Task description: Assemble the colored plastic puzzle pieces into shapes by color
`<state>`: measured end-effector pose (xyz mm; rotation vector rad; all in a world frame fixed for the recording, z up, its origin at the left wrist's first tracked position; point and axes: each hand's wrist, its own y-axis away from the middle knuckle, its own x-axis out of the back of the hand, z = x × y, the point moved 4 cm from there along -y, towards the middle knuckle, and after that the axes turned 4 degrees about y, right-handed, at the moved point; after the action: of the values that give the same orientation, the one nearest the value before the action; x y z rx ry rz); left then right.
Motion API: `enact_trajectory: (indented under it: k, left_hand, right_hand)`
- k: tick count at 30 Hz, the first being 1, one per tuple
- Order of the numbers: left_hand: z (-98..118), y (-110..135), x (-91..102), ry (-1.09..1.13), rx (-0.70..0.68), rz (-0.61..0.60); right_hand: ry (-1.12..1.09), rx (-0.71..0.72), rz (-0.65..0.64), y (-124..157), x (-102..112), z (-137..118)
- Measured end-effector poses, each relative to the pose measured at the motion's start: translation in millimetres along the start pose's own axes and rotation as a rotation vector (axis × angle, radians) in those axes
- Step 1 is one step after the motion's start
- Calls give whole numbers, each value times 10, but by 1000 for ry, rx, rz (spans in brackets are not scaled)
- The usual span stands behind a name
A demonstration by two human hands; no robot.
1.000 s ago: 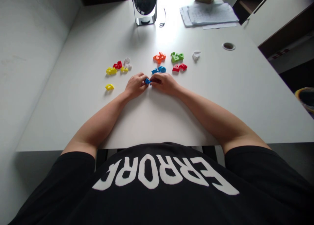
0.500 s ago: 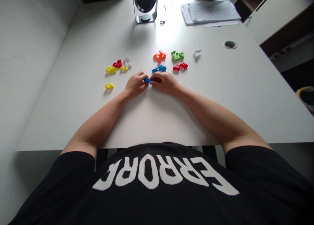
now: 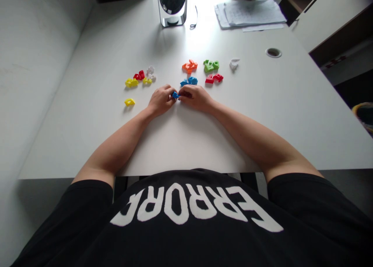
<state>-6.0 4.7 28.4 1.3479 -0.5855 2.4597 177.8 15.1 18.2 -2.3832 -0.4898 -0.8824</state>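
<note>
My left hand point(image 3: 159, 100) and my right hand point(image 3: 196, 97) rest on the white table point(image 3: 186, 139), fingertips meeting. Both pinch a small blue plastic piece point(image 3: 175, 95) between them. Just beyond my right hand lie more blue pieces point(image 3: 189, 81). Farther back sit an orange cluster point(image 3: 189, 66), a green cluster point(image 3: 211, 66), red pieces point(image 3: 213, 78) and a white piece point(image 3: 233, 63). To the left lie yellow pieces point(image 3: 131, 82), a red piece point(image 3: 139, 76), a white piece point(image 3: 150, 72) and one lone yellow piece point(image 3: 129, 102).
A small fan on a stand point(image 3: 172, 5) is at the table's far edge, with a black cable point(image 3: 193, 20) beside it. Papers point(image 3: 250, 14) lie at the far right. A cable hole point(image 3: 273, 52) is in the tabletop at right. A wall runs along the left.
Almost nothing: my hands stay together on the blue piece, and the view has shifted very slightly.
</note>
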Motion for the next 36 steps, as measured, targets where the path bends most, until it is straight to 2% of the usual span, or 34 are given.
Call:
enact_trajectory:
  k: [36]
  left_hand:
    - [-18,1,-13,14,-13,9]
  right_hand:
    - [2,-7,-3,0,5,1]
